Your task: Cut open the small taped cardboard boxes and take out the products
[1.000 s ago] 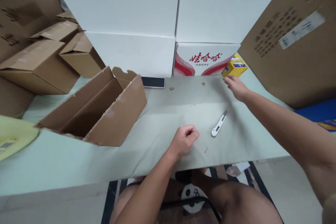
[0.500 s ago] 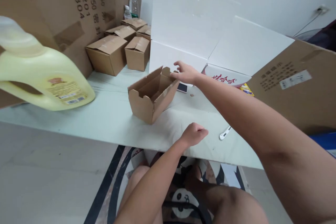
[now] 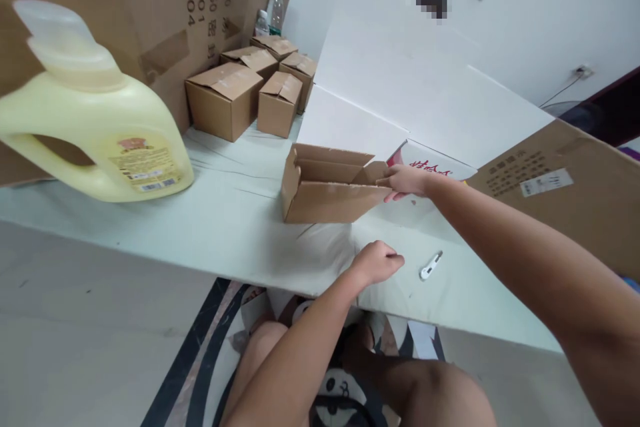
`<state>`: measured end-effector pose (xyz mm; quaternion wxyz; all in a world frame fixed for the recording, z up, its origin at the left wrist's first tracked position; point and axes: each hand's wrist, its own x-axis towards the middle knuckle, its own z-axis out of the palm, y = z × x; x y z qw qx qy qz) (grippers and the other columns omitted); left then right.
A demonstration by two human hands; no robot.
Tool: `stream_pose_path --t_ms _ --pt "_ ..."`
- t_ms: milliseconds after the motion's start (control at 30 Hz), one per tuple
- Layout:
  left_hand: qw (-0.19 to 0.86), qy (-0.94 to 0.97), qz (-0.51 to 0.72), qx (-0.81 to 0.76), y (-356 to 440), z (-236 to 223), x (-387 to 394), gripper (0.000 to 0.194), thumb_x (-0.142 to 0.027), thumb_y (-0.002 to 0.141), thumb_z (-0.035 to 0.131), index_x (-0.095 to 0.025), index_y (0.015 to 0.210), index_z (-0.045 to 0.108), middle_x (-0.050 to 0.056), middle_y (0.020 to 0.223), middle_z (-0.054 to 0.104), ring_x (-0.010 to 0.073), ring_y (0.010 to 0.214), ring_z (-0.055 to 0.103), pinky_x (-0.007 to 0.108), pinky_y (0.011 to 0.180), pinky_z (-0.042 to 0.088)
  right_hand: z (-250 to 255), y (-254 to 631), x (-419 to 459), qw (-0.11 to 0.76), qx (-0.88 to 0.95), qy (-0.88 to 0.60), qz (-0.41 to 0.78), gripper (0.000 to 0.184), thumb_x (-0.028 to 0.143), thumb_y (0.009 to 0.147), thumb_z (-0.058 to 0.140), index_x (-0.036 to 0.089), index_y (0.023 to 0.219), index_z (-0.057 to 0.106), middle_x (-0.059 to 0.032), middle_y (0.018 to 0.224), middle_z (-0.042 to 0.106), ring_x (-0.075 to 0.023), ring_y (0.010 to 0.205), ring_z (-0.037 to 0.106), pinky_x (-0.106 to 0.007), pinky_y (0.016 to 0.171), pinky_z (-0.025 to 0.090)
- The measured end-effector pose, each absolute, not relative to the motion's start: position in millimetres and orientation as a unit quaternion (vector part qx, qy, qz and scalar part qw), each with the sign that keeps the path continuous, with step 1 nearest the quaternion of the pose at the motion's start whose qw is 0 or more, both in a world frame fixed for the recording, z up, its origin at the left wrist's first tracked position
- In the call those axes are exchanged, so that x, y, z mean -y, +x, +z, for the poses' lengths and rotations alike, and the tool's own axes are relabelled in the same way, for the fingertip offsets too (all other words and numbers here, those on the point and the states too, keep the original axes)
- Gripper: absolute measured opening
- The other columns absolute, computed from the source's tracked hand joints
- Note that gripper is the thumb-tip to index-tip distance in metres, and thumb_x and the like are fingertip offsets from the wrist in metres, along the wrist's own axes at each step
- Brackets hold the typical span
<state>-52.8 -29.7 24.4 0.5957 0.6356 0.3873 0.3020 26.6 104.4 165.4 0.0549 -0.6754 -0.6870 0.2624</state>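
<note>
An open brown cardboard box point(image 3: 325, 195) lies on the pale green table point(image 3: 225, 227), its opening facing up and its flaps spread. My right hand point(image 3: 403, 181) is closed on the box's right end flap. My left hand point(image 3: 376, 261) rests near the table's front edge as a loose fist, with nothing visible in it. A small white utility knife point(image 3: 431, 266) lies on the table just right of my left hand.
A large yellow detergent jug point(image 3: 95, 127) stands at the left. Several closed small cartons point(image 3: 225, 97) sit at the back by a big brown carton point(image 3: 150, 7). White boxes point(image 3: 400, 87) and a printed carton point(image 3: 430, 163) stand behind; another brown carton point(image 3: 565, 193) is right.
My right hand went from the yellow packet at the back right to the open box and took hold of its end. The box has turned and shifted right. The view swung left.
</note>
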Motion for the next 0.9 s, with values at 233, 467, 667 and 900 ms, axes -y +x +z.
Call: stream_pose_path --t_ms 233,467,667,900 --pt "0.59 0.658 0.274 -0.38 -55.4 19.9 31.1 0.039 -0.023 0.077 0.052 -0.022 0.047 0.027 -0.006 0.05 0.019 0.0109 0.054 0.026 0.032 0.058 0.016 169.0 149.2 -15.5 0.397 0.385 -0.745 0.373 0.013 0.015 0.091 0.06 0.021 0.083 0.052 0.001 0.075 0.067 -0.0128 0.062 0.071 -0.03 0.069 0.066" --pt "0.588 0.655 0.267 -0.393 -45.6 18.7 27.5 0.038 -0.027 0.08 0.05 -0.022 0.052 0.024 -0.006 0.05 0.019 0.0102 0.052 0.023 0.034 0.057 0.015 148.6 285.8 63.7 0.532 0.159 -0.8 0.227 0.025 0.001 0.079 0.043 0.023 0.074 0.052 -0.0014 0.072 0.064 -0.0123 0.056 0.067 -0.025 0.06 0.06" --pt "0.593 0.65 0.254 -0.402 -26.5 17.7 27.2 0.038 -0.029 0.08 0.049 -0.022 0.054 0.021 -0.006 0.052 0.02 0.0098 0.053 0.021 0.033 0.056 0.014 130.6 337.1 52.0 0.503 0.13 -0.828 0.213 0.031 -0.004 0.082 0.036 0.024 0.077 0.05 -0.0032 0.072 0.06 -0.015 0.059 0.066 -0.03 0.064 0.061" --pt "0.599 0.649 0.225 -0.412 -10.4 14.8 22.6 0.037 -0.029 0.08 0.048 -0.023 0.057 0.019 -0.005 0.056 0.018 0.0102 0.055 0.02 0.032 0.056 0.014 110.0 364.0 -8.0 0.397 0.224 -0.857 0.239 0.039 0.041 0.097 0.066 0.022 0.131 0.062 -0.009 0.135 0.062 -0.0215 0.115 0.064 -0.041 0.096 0.057"
